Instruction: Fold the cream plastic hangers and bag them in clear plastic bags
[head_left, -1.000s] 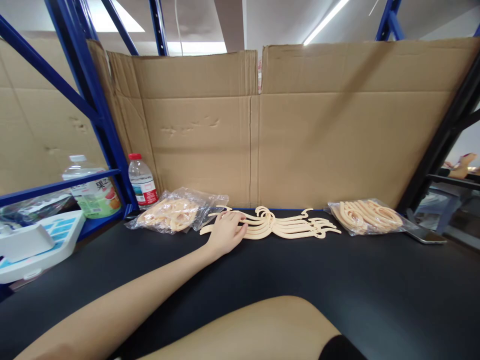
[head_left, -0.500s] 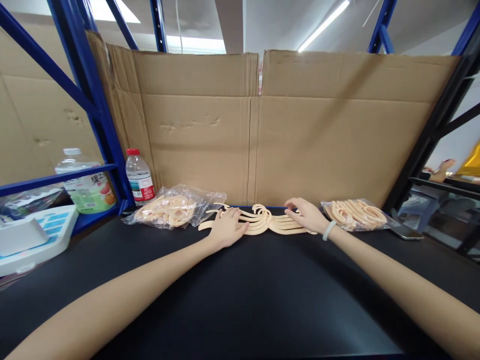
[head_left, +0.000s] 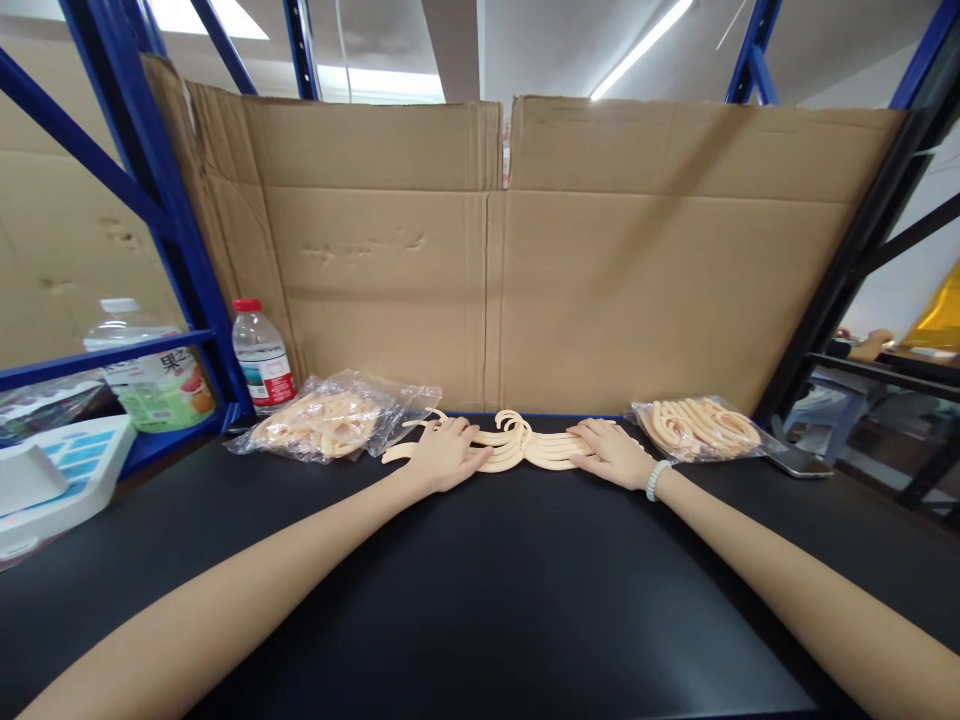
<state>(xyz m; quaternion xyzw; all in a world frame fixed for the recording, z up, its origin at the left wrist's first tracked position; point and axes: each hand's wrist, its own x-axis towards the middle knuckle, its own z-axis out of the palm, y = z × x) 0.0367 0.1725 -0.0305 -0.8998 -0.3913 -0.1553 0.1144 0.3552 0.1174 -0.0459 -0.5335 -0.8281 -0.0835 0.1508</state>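
Head view: both arms are reaching forward across the black tabletop. The left hand is lying flat, fingers spread and released, pressing on the left half of a fanned stack of peach-coloured plastic hangers. The right hand, wearing a pale bead bracelet at the wrist, is lying flat and released on the right half of the same stack. The hanger hooks are showing between the two hands, curling up toward the cardboard wall that is standing just beyond the fingertips and closing off the far edge.

Just left of the left hand, a clear bag of hangers is lying touching the loose stack's outer ends. Farther left, a red-capped water bottle is standing against a blue rack post, with a larger drink bottle behind a blue rail and a white tray nearer the person.

Just right of the right hand, a second bag of hangers is lying close by, and a phone is resting beyond it beside a black frame post.
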